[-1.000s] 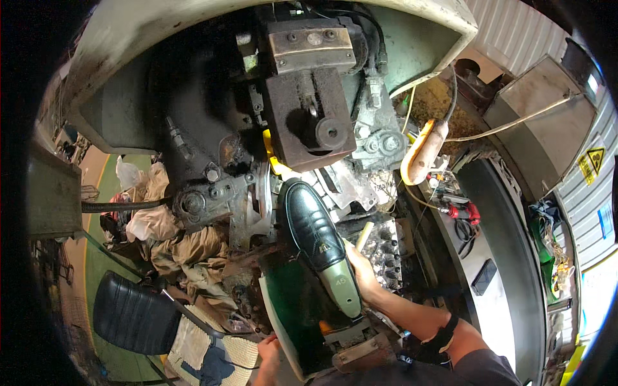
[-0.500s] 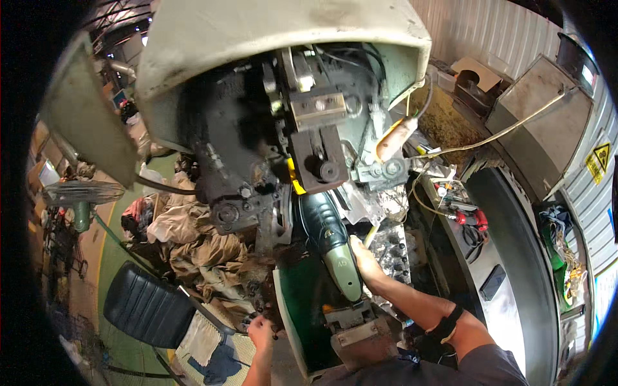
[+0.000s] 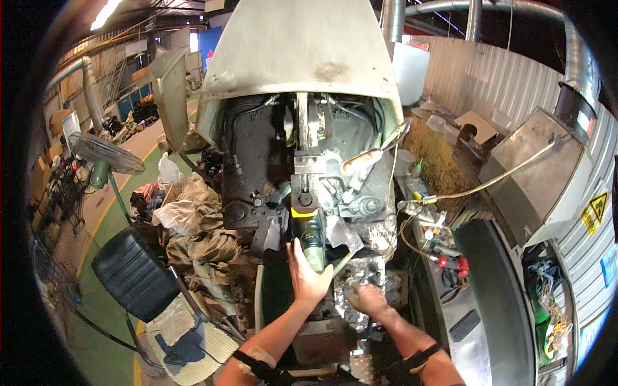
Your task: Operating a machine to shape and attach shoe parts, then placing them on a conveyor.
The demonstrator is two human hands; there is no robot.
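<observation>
A shoe last (image 3: 313, 256) with a glossy black front and a green rear end points into the machine, its front under a dark metal block (image 3: 305, 201) with a yellow strip. Around the green end my left hand (image 3: 308, 278) is wrapped, fingers along one side and thumb along the other. My right hand (image 3: 369, 300) is curled to the right of it, over a worn, speckled metal plate (image 3: 373, 269). What its fingers close on is hidden. Between the hands a thin pale yellowish bar (image 3: 344, 261) slants up.
The big cream-coloured machine hood (image 3: 299, 51) rises ahead. At left are a black chair (image 3: 136, 273), brown cloth heaps (image 3: 201, 248) and a fan (image 3: 106, 154). A red-handled tool (image 3: 452, 264) and a phone (image 3: 465, 325) lie on the right bench, beside a dark conveyor belt (image 3: 499, 296).
My left hand has come from the lower left onto the last's green end. My right hand has left the last and moved to the metal plate. The view has tilted up.
</observation>
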